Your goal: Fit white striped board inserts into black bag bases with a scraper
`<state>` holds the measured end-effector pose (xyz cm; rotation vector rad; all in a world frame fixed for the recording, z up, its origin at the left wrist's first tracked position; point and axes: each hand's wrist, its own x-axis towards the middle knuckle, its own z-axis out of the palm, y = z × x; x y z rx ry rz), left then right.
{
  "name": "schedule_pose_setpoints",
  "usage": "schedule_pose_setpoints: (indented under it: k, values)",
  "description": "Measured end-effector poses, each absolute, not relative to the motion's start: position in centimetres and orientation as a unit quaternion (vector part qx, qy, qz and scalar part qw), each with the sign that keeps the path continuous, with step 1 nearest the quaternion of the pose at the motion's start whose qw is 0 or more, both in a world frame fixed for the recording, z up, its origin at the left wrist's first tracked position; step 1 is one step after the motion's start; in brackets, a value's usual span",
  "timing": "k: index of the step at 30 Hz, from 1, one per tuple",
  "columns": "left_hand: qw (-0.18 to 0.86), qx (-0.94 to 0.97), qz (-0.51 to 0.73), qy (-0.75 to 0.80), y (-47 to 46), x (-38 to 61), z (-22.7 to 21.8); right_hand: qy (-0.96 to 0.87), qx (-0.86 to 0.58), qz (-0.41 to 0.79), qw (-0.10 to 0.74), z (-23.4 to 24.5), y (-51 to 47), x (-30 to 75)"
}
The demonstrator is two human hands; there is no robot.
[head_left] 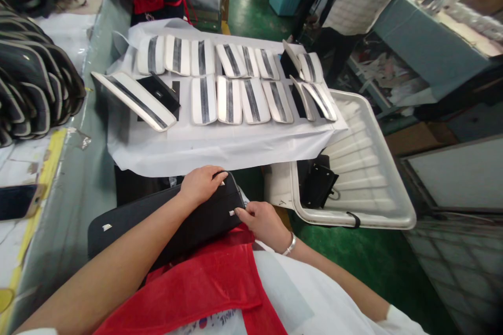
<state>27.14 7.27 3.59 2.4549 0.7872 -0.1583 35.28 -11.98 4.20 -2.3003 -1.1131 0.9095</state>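
Observation:
A long black curved panel (165, 220) lies across my lap on a red apron (204, 282). My left hand (200, 184) grips its upper edge near the right end, fingers curled over it. My right hand (262, 222) pinches the same end from below at a small white tab (231, 213). A second white tab (106, 227) shows near the panel's left end.
Two rows of white pieces with grey stripes (228, 99) lie on white sheeting (188, 146) ahead. A white tray (377, 188) at right holds a black bracket (318, 184). Black panels (31, 89) are stacked at left. Other people stand at the back.

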Motion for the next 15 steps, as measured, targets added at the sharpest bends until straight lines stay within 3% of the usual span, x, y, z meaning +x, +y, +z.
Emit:
schedule_pose_setpoints:
  k: [4, 7, 11, 15]
  values:
    - [0.274, 0.925, 0.045, 0.261, 6.2, 26.0, 3.4, -0.342, -0.809, 0.396, 0.269, 4.0, -12.7, 34.9]
    - [0.282, 0.939, 0.137, 0.14, 4.6, 24.4, 3.5, -0.33, -0.804, 0.405, 0.285, 3.7, -13.0, 34.8]
    - [0.24, 0.968, 0.078, 0.006, 2.4, 22.0, 3.8, -0.347, -0.79, 0.41, 0.295, 3.0, -12.8, 35.2]
    - [0.196, 0.981, 0.009, 0.005, 1.5, 21.2, 3.9, -0.323, -0.779, 0.45, 0.293, 2.1, -12.7, 35.7]
